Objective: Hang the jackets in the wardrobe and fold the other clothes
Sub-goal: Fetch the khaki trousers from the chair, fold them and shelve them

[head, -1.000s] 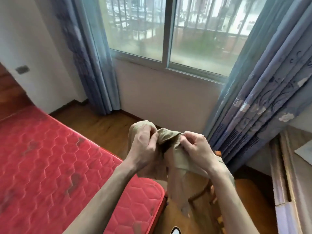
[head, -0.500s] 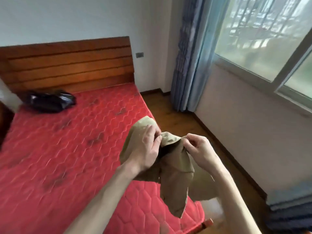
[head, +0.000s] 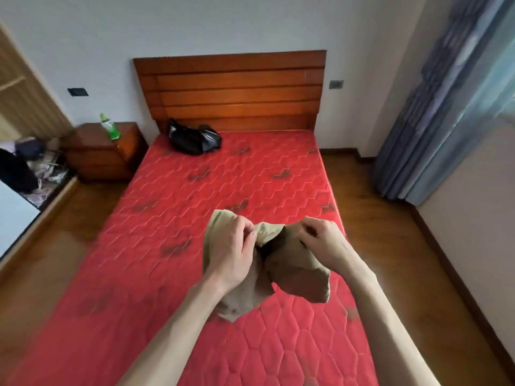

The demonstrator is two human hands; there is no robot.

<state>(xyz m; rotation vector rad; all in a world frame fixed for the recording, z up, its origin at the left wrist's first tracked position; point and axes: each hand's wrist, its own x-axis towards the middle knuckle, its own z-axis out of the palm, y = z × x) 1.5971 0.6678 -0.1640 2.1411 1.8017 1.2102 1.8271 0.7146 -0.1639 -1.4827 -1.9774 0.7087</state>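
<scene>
The tan garment (head: pixel 289 263) is held up in the air over the near end of the bed (head: pixel 195 218), bunched, with its loose ends hanging below the grip. It is pinched at its top edge by both hands: the left hand (head: pixel 232 253) has its fingers curled round one fold, the right hand (head: pixel 323 243) nips the cloth between thumb and fingertips just beside it. A short span of hem is stretched between the two grips. What kind of garment it is cannot be told, so crumpled is it.

The step in hand is judged to be the opening-out before a fold. It would be done well if the two grips were drawn apart along the edge until the cloth hangs flat, then the piece were lowered onto the mattress beneath the grip and smoothed. Seams should be matched before any crease is pressed, and the hanging ends should be kept from being trapped underneath.

Far beyond the grip, by the headboard (head: pixel 231 87), a black bag (head: pixel 193 139) is slumped on the bed; its contents cannot be seen. Off to the far left of the grip, a green bottle (head: pixel 108 129) is stood on the nightstand (head: pixel 103 151).
</scene>
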